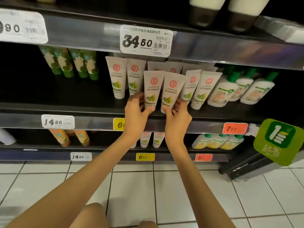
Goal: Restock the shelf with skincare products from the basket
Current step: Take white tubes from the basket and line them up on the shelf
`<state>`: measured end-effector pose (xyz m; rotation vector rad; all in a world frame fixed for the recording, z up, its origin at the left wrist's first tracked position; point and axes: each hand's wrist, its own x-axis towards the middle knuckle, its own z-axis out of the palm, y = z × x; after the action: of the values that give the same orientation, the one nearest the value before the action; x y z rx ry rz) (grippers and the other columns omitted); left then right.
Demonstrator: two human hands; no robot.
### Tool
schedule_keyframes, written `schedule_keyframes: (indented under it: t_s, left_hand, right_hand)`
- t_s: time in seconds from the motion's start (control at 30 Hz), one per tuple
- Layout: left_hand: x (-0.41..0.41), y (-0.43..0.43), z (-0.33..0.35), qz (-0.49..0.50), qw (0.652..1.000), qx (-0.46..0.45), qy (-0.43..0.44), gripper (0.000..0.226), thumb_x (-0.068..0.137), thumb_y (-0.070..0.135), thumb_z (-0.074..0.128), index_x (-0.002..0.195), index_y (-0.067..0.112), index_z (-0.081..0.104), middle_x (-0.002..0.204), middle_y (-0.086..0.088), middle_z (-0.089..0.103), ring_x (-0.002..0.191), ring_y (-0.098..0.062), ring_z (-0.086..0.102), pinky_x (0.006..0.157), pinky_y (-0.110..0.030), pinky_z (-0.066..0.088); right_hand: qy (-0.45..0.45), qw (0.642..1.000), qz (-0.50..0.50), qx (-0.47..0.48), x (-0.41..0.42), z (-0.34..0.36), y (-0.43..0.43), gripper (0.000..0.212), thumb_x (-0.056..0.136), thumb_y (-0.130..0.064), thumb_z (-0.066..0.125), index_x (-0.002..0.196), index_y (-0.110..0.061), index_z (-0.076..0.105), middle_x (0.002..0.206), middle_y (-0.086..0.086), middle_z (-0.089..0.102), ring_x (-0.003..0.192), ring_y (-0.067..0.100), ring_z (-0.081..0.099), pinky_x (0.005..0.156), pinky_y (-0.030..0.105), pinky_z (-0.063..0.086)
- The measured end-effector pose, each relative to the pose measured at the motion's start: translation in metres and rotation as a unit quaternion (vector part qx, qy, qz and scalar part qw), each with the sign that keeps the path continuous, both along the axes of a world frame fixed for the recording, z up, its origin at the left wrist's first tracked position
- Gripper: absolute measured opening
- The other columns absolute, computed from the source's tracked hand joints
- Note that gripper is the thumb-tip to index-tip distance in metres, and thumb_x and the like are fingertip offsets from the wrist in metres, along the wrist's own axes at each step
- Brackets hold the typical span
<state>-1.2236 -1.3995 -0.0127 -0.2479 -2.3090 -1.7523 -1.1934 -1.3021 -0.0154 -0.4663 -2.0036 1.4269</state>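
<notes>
- The left hand (135, 111) grips the lower end of a white tube (153, 86), thumb on the front and fingers curled round behind it.
- The right hand (178, 116) grips a second white tube (172, 89) the same way, thumb across its lower front and fingers wrapped round its right side.
- The two held tubes are upright and side by side, almost touching, at the near edge of the middle shelf (82, 111). The hands hide their lower ends, so I cannot tell whether they rest on the shelf.
- More matching tubes (117, 76) stand cap-down just beside and behind them, on both the left and the right.
- Right of the tubes lean white bottles with green caps (222, 91).
- Far left on the same shelf stand green tubes (69, 63), well apart from the white ones.
- On the rail above is a white price label (146, 40) reading 34.50.
- On the rail below the hands sit a yellow label (118, 124), partly hidden by the left wrist, and a red label (234, 128) to the right.
- The lower shelf holds orange tubes (65, 137) on the left, small white tubes (152, 139) in the middle and small bottles (217, 141) on the right.
- A green sign (279, 140) sticks out at the right, above the white tiled floor (164, 186).
</notes>
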Motion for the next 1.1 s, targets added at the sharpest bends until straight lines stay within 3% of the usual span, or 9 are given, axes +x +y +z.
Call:
schedule_keyframes:
  t_s: [0.13,0.23,0.3,0.43,0.67,1.1]
  left_hand:
    - [-0.002,-0.001,-0.001,0.032,0.998,-0.055,0.027,0.042,0.076,0.008,0.072,0.114,0.011,0.056,0.112,-0.004,0.061,0.096,-0.005,0.058,0.075,-0.004,0.046]
    - [-0.006,0.000,0.003,0.038,0.996,-0.073,0.022,0.038,0.074,0.008,0.073,0.108,0.008,0.057,0.106,-0.007,0.066,0.094,-0.011,0.063,0.076,-0.011,0.047]
    - [-0.008,0.002,0.005,0.043,0.996,-0.075,0.016,0.035,0.074,0.007,0.073,0.105,0.007,0.057,0.103,-0.008,0.067,0.094,-0.015,0.064,0.079,-0.019,0.049]
    - [-0.009,0.006,0.005,0.052,0.996,-0.073,0.015,0.032,0.075,0.006,0.073,0.104,0.006,0.058,0.102,-0.009,0.068,0.095,-0.017,0.065,0.082,-0.028,0.054]
    - [-0.011,0.009,0.004,0.044,0.996,-0.077,0.017,0.032,0.074,0.009,0.074,0.101,0.006,0.057,0.102,-0.008,0.067,0.094,-0.017,0.065,0.082,-0.030,0.055]
    - [-0.013,0.014,0.002,0.056,0.997,-0.050,0.012,0.033,0.075,0.008,0.073,0.104,0.005,0.058,0.104,-0.009,0.067,0.095,-0.015,0.065,0.082,-0.025,0.053]
  right_hand:
    - [0.007,0.998,-0.041,0.051,0.004,-0.008,-0.007,0.033,0.082,-0.006,0.067,0.113,-0.009,0.059,0.108,0.001,0.062,0.094,0.005,0.055,0.081,0.007,0.042]
    - [0.000,0.994,-0.076,0.082,-0.001,-0.006,-0.007,0.035,0.081,-0.006,0.068,0.115,-0.006,0.060,0.111,0.008,0.061,0.098,0.015,0.056,0.084,0.023,0.047]
    - [-0.011,0.994,-0.082,0.070,-0.005,-0.004,-0.006,0.035,0.081,-0.008,0.067,0.116,-0.006,0.060,0.111,0.009,0.062,0.098,0.018,0.058,0.084,0.025,0.048]
    - [-0.031,0.994,-0.099,0.038,-0.009,-0.007,-0.005,0.033,0.083,-0.013,0.067,0.114,-0.007,0.058,0.107,0.009,0.063,0.090,0.015,0.059,0.078,0.020,0.046]
    - [-0.035,0.992,-0.120,0.023,-0.011,-0.007,-0.007,0.030,0.081,-0.012,0.068,0.110,-0.010,0.062,0.102,0.009,0.064,0.081,0.009,0.057,0.073,0.016,0.043]
    - [-0.066,0.991,-0.099,0.056,-0.013,-0.005,-0.001,0.033,0.084,-0.014,0.064,0.117,-0.011,0.062,0.105,0.010,0.065,0.079,0.009,0.054,0.071,0.011,0.037]
